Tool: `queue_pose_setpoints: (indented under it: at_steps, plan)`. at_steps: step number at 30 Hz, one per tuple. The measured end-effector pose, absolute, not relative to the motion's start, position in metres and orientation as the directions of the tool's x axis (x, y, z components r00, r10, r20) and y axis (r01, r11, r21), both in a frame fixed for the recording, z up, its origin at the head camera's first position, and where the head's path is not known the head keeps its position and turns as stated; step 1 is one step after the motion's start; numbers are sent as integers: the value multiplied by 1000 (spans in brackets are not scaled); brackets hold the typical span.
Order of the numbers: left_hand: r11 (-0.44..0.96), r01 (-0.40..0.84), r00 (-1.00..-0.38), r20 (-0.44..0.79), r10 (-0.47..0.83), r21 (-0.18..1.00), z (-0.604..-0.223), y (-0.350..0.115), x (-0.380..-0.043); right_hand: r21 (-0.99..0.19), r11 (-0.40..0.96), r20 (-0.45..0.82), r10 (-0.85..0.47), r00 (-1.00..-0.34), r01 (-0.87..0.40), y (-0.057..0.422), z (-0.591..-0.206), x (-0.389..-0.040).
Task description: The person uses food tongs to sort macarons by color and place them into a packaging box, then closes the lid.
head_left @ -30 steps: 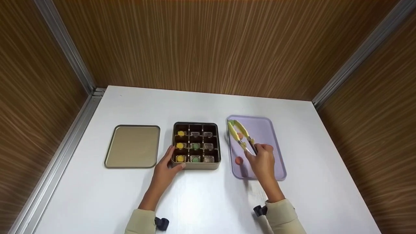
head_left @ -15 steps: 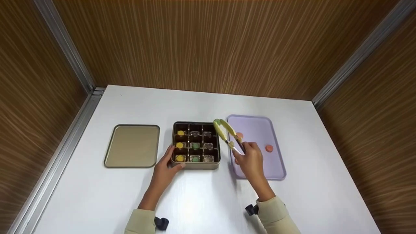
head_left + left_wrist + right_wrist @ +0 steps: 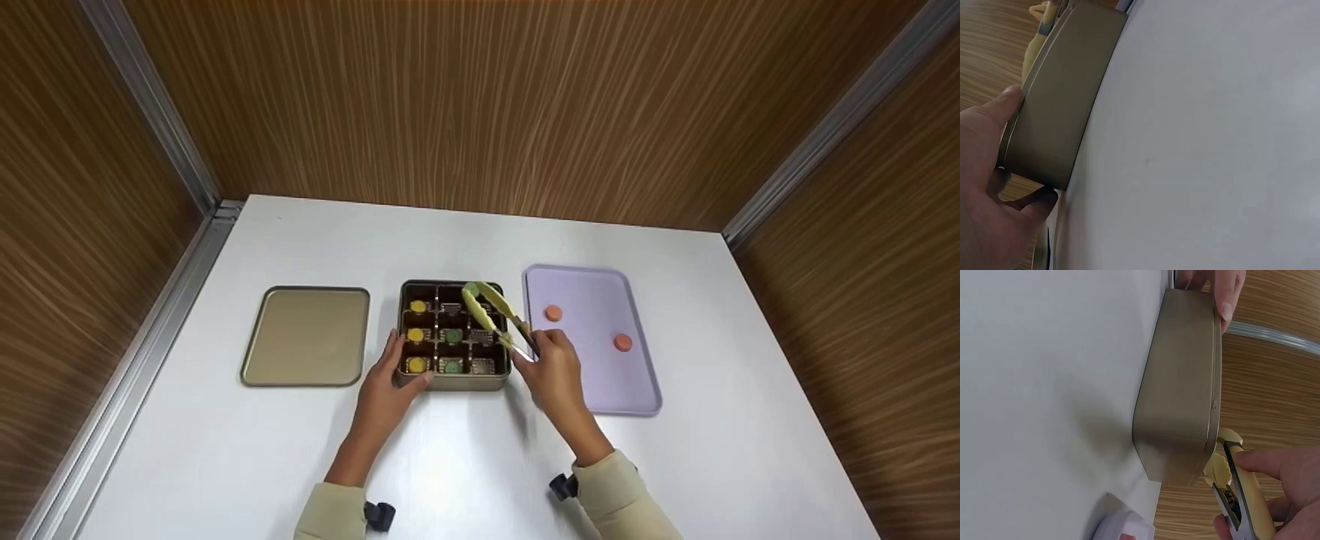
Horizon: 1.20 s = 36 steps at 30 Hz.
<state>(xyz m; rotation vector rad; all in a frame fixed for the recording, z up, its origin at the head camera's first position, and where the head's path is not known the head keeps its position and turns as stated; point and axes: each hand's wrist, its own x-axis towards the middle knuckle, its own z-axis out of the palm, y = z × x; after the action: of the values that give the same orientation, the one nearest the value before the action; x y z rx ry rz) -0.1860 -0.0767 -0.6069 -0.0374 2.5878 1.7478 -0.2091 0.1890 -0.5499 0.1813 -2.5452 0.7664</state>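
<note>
In the head view, my left hand holds the near left corner of a square metal tin, thumb on the front wall, fingers along the left side. The tin has a dark divided insert. Yellow round pieces sit in its left column, green round pieces in the middle and front cells of the middle column. My right hand grips yellow-tipped tongs. At their tips is a green round piece, over the back of the tin between the middle and right columns. The tin wall hides the tips in the right wrist view.
A purple tray lies right of the tin, with orange round pieces on it; my right hand covers part of its left edge. A flat gold-coloured lid lies to the left. Wood-grain panels stand behind and at both sides.
My right hand has carried the tongs with the green piece leftward from the tray's back left corner to over the tin. My left hand has stayed on the tin.
</note>
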Motion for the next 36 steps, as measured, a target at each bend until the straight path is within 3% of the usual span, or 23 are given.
queue_pose_setpoints:
  at_steps: [36]
  plan:
    - [292,-61,-998,-61,-9,954,-609,-81,-187,-440,847,493,-49,-868,-298,176,-552,-200]
